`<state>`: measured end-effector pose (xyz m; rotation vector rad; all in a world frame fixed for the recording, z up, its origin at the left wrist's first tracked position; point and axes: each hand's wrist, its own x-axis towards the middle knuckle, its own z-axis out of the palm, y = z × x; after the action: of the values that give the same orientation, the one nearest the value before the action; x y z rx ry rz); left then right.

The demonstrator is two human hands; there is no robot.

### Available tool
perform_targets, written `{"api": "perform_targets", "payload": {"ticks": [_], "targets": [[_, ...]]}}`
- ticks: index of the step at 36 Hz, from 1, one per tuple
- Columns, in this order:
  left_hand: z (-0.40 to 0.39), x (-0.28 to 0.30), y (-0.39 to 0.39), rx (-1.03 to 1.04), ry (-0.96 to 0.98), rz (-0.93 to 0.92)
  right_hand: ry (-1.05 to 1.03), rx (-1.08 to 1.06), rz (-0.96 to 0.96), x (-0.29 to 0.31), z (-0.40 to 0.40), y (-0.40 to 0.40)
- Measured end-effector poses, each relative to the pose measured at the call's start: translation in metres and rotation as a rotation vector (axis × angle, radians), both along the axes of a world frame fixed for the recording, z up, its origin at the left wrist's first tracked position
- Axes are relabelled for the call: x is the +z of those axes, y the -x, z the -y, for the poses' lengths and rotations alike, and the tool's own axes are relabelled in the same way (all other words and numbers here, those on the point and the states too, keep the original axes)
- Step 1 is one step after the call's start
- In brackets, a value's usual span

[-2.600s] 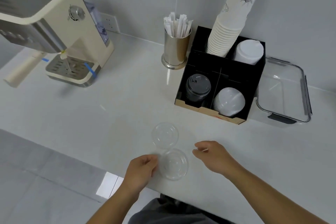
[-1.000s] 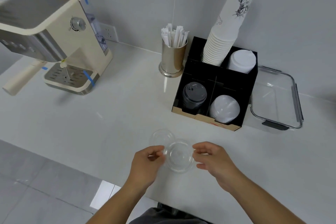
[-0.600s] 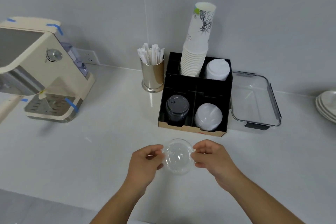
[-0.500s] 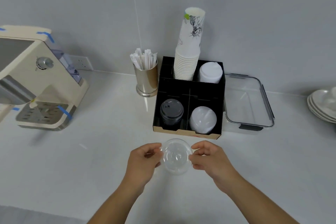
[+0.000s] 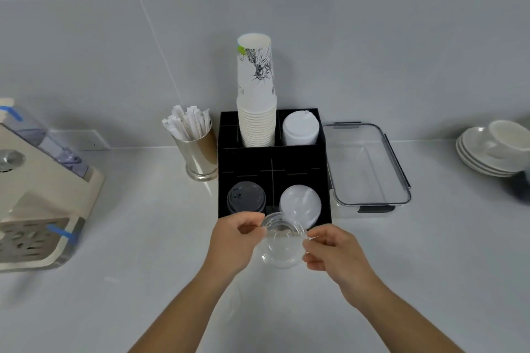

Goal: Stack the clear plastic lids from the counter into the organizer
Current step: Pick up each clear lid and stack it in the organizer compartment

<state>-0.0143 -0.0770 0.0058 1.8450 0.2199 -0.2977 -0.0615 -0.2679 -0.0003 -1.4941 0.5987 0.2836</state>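
Both hands hold clear plastic lids (image 5: 282, 241) between them, just in front of the black organizer (image 5: 298, 160). My left hand (image 5: 235, 241) pinches the left rim and my right hand (image 5: 334, 252) pinches the right rim. The lids look nested together; how many I cannot tell. The organizer's front right compartment holds a stack of clear lids (image 5: 300, 203). Black lids (image 5: 246, 200) fill the front left compartment. Paper cups (image 5: 256, 100) and white lids (image 5: 300, 127) stand in the back compartments.
A metal cup of wrapped straws (image 5: 195, 143) stands left of the organizer. An empty clear container (image 5: 370, 198) lies to its right, with stacked white dishes (image 5: 493, 149) further right. A cream coffee machine (image 5: 37, 195) sits at the far left.
Both hands took up the lids from the counter and carried them forward toward the organizer. The view tilted up, so the dishes on the right came into sight.
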Motion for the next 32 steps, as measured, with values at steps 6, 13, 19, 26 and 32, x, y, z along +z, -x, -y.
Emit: {"api": "perform_targets", "payload": {"ticks": [6, 13, 19, 26, 32], "targets": [[0.014, 0.002, -0.033, -0.165, -0.117, 0.051, -0.020, -0.087, -0.008, -0.004, 0.008, -0.014], [0.034, -0.001, -0.062, -0.272, -0.207, 0.092, -0.050, -0.186, -0.023, -0.015, 0.015, -0.029], [0.046, -0.006, -0.083, -0.408, -0.316, 0.079, -0.025, -0.241, -0.026, -0.024, 0.020, -0.039], [0.059, -0.011, -0.101, -0.618, -0.427, 0.104, 0.086, -0.247, -0.022, -0.033, 0.022, -0.048], [0.065, -0.016, -0.110, -0.818, -0.553, 0.156, 0.188, -0.216, -0.022, -0.035, 0.021, -0.055]]}}
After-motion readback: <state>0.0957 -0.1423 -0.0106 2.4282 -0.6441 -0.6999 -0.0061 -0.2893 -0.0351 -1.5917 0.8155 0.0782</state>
